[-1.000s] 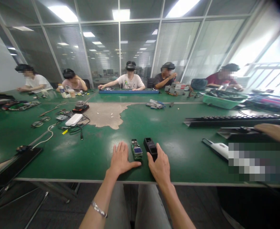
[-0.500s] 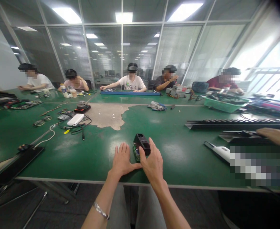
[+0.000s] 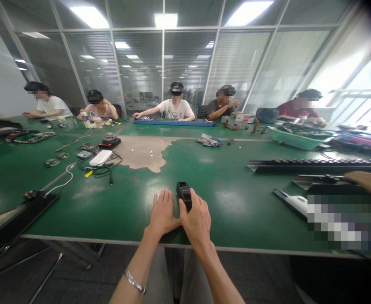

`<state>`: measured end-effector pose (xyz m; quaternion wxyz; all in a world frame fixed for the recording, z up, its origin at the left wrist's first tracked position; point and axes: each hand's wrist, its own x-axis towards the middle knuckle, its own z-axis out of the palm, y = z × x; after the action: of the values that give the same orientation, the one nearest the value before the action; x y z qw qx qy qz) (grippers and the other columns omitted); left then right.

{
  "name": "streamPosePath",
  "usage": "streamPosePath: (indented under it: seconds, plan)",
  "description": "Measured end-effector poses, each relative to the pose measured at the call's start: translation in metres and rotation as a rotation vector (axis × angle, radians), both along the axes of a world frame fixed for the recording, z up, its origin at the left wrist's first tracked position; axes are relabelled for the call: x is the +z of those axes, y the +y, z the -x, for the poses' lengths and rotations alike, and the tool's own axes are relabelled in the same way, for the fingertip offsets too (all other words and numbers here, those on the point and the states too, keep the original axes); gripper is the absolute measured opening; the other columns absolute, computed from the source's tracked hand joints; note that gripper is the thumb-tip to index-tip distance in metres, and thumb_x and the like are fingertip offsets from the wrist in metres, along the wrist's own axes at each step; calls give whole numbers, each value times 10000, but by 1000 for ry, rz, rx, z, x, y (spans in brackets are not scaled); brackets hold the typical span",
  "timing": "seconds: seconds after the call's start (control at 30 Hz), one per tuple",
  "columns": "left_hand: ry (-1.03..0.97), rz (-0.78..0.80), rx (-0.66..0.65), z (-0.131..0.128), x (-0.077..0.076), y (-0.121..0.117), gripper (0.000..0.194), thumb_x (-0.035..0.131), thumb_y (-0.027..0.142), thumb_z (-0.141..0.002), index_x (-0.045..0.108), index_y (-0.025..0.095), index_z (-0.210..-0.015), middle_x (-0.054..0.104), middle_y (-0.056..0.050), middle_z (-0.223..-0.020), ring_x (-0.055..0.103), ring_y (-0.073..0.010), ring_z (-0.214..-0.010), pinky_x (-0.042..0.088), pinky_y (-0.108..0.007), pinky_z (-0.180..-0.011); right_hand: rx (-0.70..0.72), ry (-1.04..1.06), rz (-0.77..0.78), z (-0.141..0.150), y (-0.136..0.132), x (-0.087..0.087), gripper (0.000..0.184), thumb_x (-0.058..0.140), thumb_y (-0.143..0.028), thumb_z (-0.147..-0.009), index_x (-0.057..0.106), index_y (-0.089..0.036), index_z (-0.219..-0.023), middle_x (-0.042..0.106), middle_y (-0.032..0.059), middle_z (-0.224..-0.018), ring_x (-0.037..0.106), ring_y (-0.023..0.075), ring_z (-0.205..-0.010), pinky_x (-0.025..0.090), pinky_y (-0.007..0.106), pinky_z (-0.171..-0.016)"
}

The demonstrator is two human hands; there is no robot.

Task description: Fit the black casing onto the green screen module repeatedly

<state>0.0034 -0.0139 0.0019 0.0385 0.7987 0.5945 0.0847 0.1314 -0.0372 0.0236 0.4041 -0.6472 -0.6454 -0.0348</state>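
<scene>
A small black plastic housing (image 3: pixel 183 191) with rectangular openings in its top end stands out ahead of my right hand (image 3: pixel 197 217). The fingers and thumb of that hand curl around its near part, which they hide. My left hand (image 3: pixel 163 214) lies flat on the green table just to the left, fingers stretched forward. Its thumb reaches toward the right hand's thumb, close to the near end of the housing.
On the left lie a white box (image 3: pixel 100 158) with black cables, glasses (image 3: pixel 57 159) and a long black strip (image 3: pixel 30 215). To the right are black metal rails (image 3: pixel 318 166), a white handheld device (image 3: pixel 291 200) and a green basket (image 3: pixel 302 140). A neighbour's hand (image 3: pixel 369 180) rests there. Several people sit opposite.
My right hand has turned and closed further around the housing. The green circuit board visible at the housing's left side is now out of sight. My left hand has hardly moved.
</scene>
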Motion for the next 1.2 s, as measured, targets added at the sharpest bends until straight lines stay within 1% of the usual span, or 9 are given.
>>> streamPosePath:
  seconds: [0.23, 0.43, 0.53, 0.67, 0.77, 0.97, 1.07, 1.2]
  plan:
    - [-16, -9, 12, -1, 0, 0, 906, 404, 522, -809, 162, 22, -1524, 197, -174, -1601, 117, -311, -1488, 49, -508, -1201, -7, 18, 26, -3, -5, -14, 592, 520, -389, -894, 443, -109, -1410, 636, 154, -1238, 570, 289, -1105, 472, 421, -927]
    - [-26, -14, 17, -2, 2, -3, 859, 401, 463, -817, 181, 20, -1520, 204, -168, -1601, 123, -308, -1487, 48, -493, -1204, 9, -7, 54, -6, -9, -24, 637, 538, -429, -890, 428, -92, -1420, 627, 160, -1258, 563, 298, -1106, 474, 429, -929]
    - [-27, -13, 17, -2, 3, -2, 862, 419, 432, -800, 179, 27, -1522, 202, -161, -1603, 120, -303, -1488, 46, -494, -1204, 23, -11, 49, -8, -7, -26, 725, 562, -471, -871, 381, -70, -1448, 609, 182, -1283, 554, 315, -1125, 467, 448, -943]
    - [-13, -8, 23, -3, 1, -1, 858, 419, 399, -795, 160, 36, -1528, 199, -151, -1605, 120, -296, -1489, 45, -501, -1201, 47, 31, 7, -10, -1, -24, 858, 586, -541, -844, 300, -45, -1484, 546, 210, -1363, 522, 330, -1193, 438, 469, -997]
    - [-4, -6, 29, -3, 0, -1, 839, 403, 404, -812, 160, 41, -1528, 203, -148, -1605, 125, -291, -1488, 48, -503, -1200, 77, 58, -22, -10, 1, -24, 831, 566, -521, -865, 288, -48, -1489, 530, 211, -1383, 519, 321, -1208, 431, 469, -1010]
    - [-10, -9, 23, -2, 0, -1, 888, 416, 476, -806, 145, 37, -1530, 191, -157, -1606, 122, -303, -1488, 51, -500, -1200, 81, 53, -45, -10, 0, -28, 672, 506, -437, -918, 352, -88, -1471, 589, 176, -1329, 566, 291, -1130, 468, 444, -965]
    - [-9, -1, 18, -2, 0, -1, 910, 427, 486, -800, 132, 32, -1531, 180, -162, -1608, 119, -306, -1487, 50, -501, -1201, 59, 9, -26, -11, -1, -30, 675, 507, -450, -918, 371, -71, -1460, 592, 178, -1331, 579, 299, -1101, 480, 441, -942]
    - [-12, -2, 18, -3, 1, -2, 908, 428, 478, -800, 122, 36, -1531, 177, -161, -1610, 111, -301, -1489, 41, -502, -1202, 37, -20, 10, -11, -1, -31, 685, 504, -478, -917, 406, -39, -1434, 630, 187, -1270, 598, 300, -1060, 490, 430, -916]
